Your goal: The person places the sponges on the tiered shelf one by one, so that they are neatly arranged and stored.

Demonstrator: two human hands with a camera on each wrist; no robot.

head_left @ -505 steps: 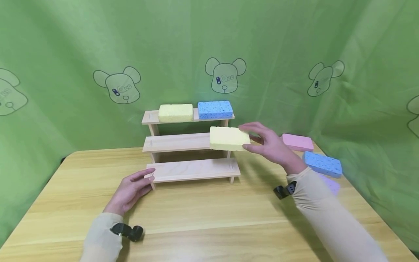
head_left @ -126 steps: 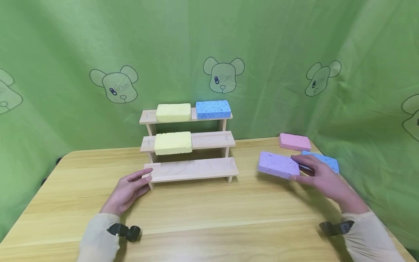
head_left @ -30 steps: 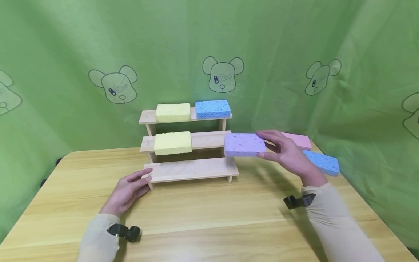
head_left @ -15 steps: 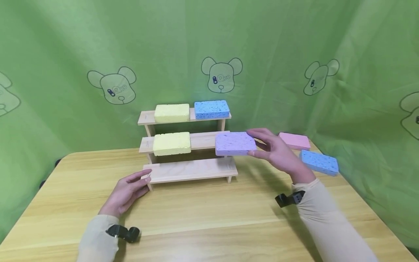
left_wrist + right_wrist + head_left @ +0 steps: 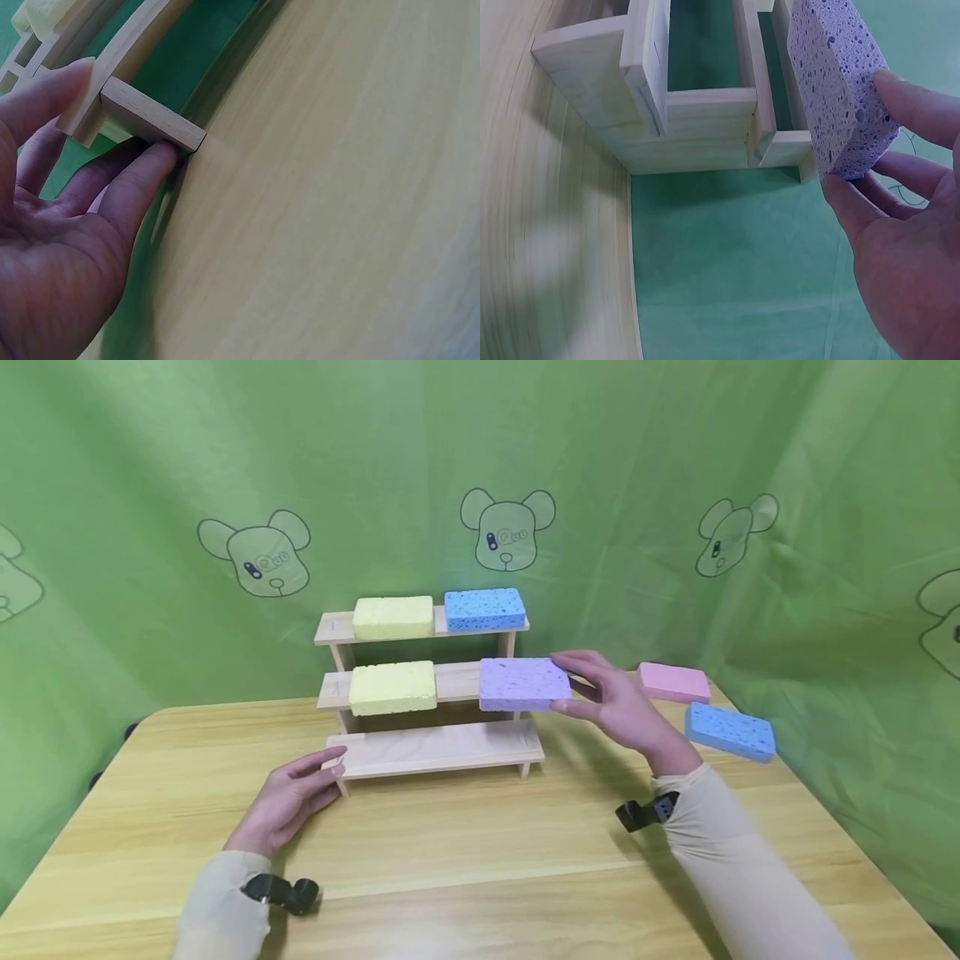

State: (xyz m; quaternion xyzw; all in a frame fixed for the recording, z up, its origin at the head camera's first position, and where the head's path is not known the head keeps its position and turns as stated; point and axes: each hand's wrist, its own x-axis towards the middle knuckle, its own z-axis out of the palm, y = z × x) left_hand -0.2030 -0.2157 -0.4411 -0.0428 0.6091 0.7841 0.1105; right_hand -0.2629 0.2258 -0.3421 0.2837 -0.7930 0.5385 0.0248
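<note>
A three-step wooden rack (image 5: 442, 750) stands on the table. In the head view my right hand (image 5: 626, 706) grips a purple sponge (image 5: 523, 683) by its right end, at the right part of the middle step. The right wrist view shows the purple sponge (image 5: 840, 82) pinched between thumb and fingers; whether it touches the step, I cannot tell. A yellow sponge (image 5: 393, 687) lies at the left of that step. On the top step are another yellow sponge (image 5: 393, 617) and a blue sponge (image 5: 484, 609). My left hand (image 5: 75, 217) holds the lowest step's left end with thumb and fingers.
On the right side of the table (image 5: 450, 877) lie a pink sponge (image 5: 673, 682) and, nearer to me, a second blue sponge (image 5: 730, 732). A green curtain (image 5: 375, 460) with bear-head drawings hangs behind and at the sides.
Since the earliest frame, a yellow sponge has come to lie on the middle step. My right hand has carried the purple sponge from the table leftward to that step. My left hand stays put.
</note>
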